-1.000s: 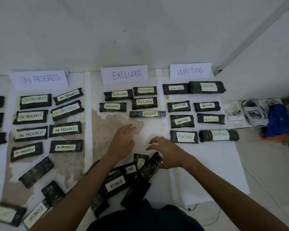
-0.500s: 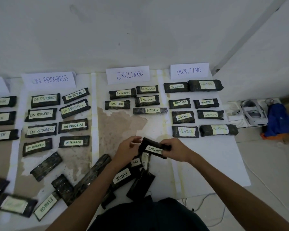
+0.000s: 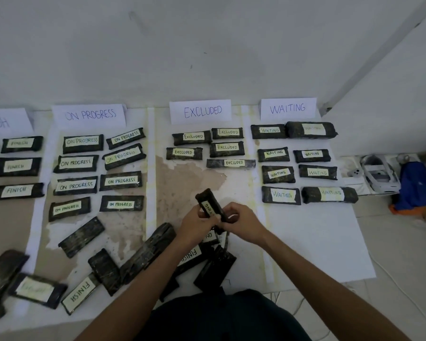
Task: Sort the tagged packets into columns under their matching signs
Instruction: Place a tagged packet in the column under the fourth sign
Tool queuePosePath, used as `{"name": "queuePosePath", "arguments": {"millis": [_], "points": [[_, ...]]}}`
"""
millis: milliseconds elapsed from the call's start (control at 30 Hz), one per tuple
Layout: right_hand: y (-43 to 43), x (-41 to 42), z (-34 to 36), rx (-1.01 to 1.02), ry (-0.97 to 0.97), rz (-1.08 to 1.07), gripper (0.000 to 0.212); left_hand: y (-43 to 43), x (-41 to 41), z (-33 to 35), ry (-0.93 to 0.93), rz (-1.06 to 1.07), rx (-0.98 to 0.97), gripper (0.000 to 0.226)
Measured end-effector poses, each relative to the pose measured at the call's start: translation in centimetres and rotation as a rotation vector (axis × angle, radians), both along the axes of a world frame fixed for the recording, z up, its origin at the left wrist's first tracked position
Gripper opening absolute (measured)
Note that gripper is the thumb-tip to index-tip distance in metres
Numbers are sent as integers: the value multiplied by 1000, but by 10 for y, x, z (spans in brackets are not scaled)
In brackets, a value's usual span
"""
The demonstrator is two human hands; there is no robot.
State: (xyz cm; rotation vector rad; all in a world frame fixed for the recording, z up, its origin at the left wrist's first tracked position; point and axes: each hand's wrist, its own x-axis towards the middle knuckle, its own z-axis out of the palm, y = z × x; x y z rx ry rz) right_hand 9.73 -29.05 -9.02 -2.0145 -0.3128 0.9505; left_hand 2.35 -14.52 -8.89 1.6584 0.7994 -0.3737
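Two hands grasp one packet (image 3: 205, 199): the left hand (image 3: 196, 225) and right hand (image 3: 242, 222) pinch its near end. The packet, tag ending "TING", is tilted, long axis pointing away-left, well short and left of the WAITING sign (image 3: 288, 109). The right hand is nearer that sign.

Clipped, covered, blurred
Clipped by the left edge: far-left sign (image 3: 8, 121). Half covered by left hand (image 3: 197, 226) and right hand (image 3: 244, 223): tag of held packet (image 3: 207, 201). Too blurred to read: tag on near-left packet (image 3: 37, 289).
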Motion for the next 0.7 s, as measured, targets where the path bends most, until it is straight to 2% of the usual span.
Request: {"name": "queuePosePath", "arguments": {"millis": [67,100,233,333,467,600,700], "points": [[12,-11,-2,27,-1,27,28,-5,0,3,-53,-25,71,33],[16,-14,-2,31,-6,46,32,-4,0,2,-82,-35,108,35],[11,-10,6,-1,0,131,38,2,1,-2,-165,-181,291,58],[-11,-1,12,-95,-18,190,47,1,4,-5,-232,-339,429,66],[-57,11,12,-308,-117,135,50,-13,14,-11,-250,-498,546,75],[-108,14,4,-598,-205,104,52,-39,29,-18,-289,-617,566,70],[-138,10,-4,-779,-189,61,58,-62,43,-25,-309,-711,590,67]]}}
